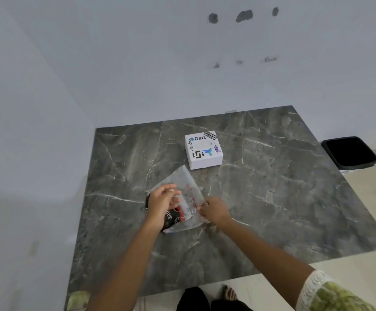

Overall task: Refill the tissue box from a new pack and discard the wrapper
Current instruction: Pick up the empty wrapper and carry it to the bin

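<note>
While the tissue box (203,149) sits closed near the far edge of the dark marble tabletop (283,198), both hands hold the clear wrapper (188,196) at mid-tabletop: left hand (161,204) grip pinched on its left side, right hand (214,209) grip pinched on its right edge. A black bin (350,152) stands on the floor beyond the right edge.

The table (272,198) is dark grey marble with thin white veins, the tissue box (203,151) white with black, blue and teal stickers, the wrapper (188,194) clear with red marks and a black-and-red end, the bin (350,152) black, the sleeve (330,295) green-and-white patterned.
</note>
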